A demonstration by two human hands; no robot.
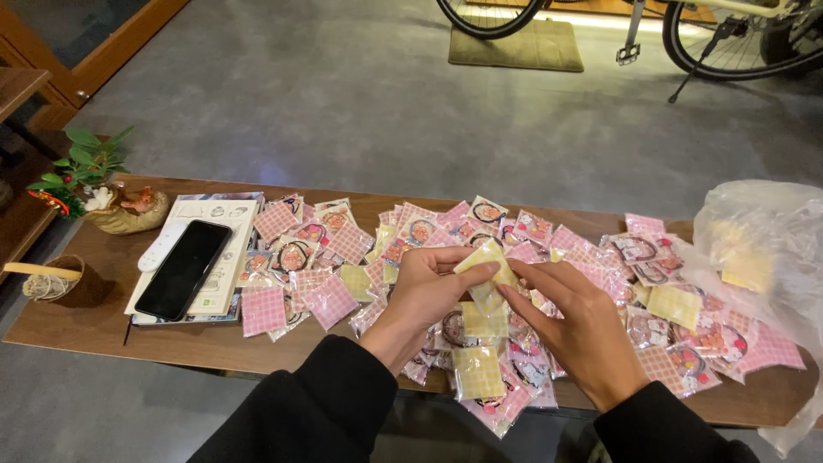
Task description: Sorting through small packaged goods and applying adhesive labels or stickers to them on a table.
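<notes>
Yellow checked packet (pixel 485 260) sits pinched between my left hand (pixel 426 291) and right hand (pixel 573 321), lifted just above the heap of pink and yellow packets (pixel 480 291) so both thumbs can work its edge without disturbing the rest on the wooden table (pixel 103 330).

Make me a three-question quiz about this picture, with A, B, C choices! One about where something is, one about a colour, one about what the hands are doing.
1. Where does the phone lie?
A. on a booklet
B. on the floor
C. inside the plastic bag

2. What colour is the packet in the hands?
A. blue
B. yellow
C. green

3. How is that packet held?
A. by the left hand alone
B. by nobody
C. by both hands, the right hand too

Answers:
1 A, the dark phone rests on the white booklet at the table's left.
2 B, it is pale yellow checked.
3 C, fingers of both hands pinch it above the pile.
</notes>
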